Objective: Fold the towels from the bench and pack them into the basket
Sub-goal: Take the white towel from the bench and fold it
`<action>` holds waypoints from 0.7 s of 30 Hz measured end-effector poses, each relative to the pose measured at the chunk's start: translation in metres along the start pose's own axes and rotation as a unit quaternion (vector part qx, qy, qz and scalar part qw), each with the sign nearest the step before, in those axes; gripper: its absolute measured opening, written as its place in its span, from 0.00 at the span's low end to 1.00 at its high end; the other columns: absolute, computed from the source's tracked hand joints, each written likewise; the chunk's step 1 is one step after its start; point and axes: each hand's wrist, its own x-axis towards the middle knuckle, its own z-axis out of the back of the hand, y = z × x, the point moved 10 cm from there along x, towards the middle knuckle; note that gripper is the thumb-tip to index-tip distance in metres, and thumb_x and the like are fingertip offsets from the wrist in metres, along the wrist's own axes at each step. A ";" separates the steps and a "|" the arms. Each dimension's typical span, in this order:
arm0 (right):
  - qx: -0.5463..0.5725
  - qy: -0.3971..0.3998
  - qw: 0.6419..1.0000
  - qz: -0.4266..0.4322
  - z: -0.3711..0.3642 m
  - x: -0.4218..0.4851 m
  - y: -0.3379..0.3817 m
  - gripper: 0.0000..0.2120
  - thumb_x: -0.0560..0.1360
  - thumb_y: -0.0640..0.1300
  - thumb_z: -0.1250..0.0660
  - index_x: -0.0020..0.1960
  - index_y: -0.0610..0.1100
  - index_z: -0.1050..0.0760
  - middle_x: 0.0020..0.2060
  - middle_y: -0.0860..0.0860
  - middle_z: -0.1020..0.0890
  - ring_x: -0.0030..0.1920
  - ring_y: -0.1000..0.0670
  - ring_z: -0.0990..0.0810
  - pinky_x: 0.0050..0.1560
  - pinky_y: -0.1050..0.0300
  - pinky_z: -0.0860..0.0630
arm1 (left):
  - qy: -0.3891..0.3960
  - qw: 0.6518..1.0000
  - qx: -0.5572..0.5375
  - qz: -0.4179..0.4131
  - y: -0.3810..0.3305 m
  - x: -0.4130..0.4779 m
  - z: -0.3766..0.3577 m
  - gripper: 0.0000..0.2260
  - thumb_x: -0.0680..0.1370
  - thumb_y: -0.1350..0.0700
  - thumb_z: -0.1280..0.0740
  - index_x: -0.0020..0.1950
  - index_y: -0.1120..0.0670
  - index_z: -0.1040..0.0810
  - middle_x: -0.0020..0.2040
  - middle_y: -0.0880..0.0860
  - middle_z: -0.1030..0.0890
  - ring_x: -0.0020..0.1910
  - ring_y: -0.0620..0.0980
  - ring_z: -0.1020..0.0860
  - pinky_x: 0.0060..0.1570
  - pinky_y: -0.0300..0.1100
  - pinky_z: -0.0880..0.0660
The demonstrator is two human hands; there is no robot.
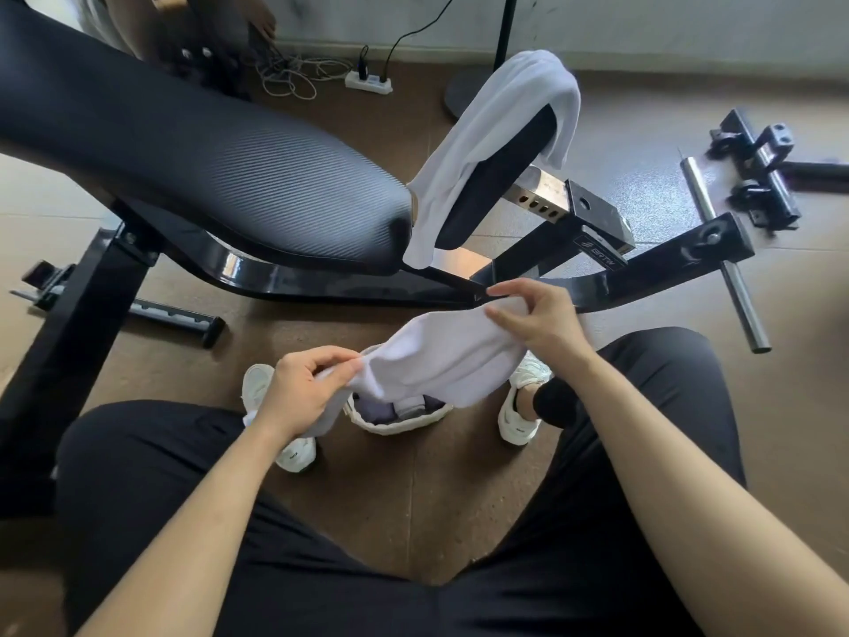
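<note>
A white towel is held stretched at centre frame, pinched at its lower-left end by the left hand and at its upper-right end by the right hand. Just below it, the basket (partly hidden, dark folded cloth inside) sits on the floor. A second towel is draped over the desk pad at upper centre.

one camera sits on the person's head, looking down and forward, close above the hands, lap and floor.

Home gym: weight bench, loose steel bar, rubber floor.
</note>
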 end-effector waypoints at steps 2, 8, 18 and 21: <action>-0.037 0.077 0.996 0.026 -0.029 -0.009 0.014 0.16 0.74 0.45 0.23 0.60 0.52 0.17 0.48 0.58 0.15 0.49 0.58 0.17 0.51 0.63 0.21 | 0.010 1.000 -0.001 -0.018 -0.007 -0.001 -0.008 0.08 0.78 0.56 0.27 0.48 0.42 0.15 0.47 0.44 0.13 0.50 0.44 0.16 0.51 0.36 0.22; -0.083 0.261 0.956 0.108 -0.115 -0.048 0.044 0.18 0.75 0.44 0.25 0.65 0.50 0.19 0.48 0.69 0.19 0.50 0.69 0.22 0.51 0.70 0.26 | 0.065 0.996 -0.008 -0.061 -0.028 -0.007 -0.033 0.07 0.78 0.56 0.27 0.54 0.46 0.14 0.50 0.42 0.14 0.54 0.42 0.17 0.53 0.35 0.21; -0.128 0.159 0.978 0.051 -0.077 -0.022 0.026 0.05 0.76 0.49 0.26 0.46 0.47 0.16 0.41 0.61 0.18 0.43 0.64 0.22 0.42 0.74 0.30 | 0.119 0.992 0.023 0.030 0.003 -0.008 -0.030 0.01 0.78 0.48 0.26 0.47 0.42 0.14 0.45 0.44 0.15 0.50 0.49 0.17 0.51 0.52 0.19; -0.112 0.084 0.990 0.007 -0.045 -0.008 0.010 0.05 0.77 0.50 0.26 0.46 0.48 0.16 0.42 0.58 0.17 0.46 0.59 0.20 0.44 0.67 0.27 | 0.122 0.989 0.059 0.053 0.014 -0.009 -0.020 0.04 0.78 0.49 0.26 0.44 0.44 0.15 0.41 0.44 0.16 0.45 0.49 0.18 0.48 0.54 0.20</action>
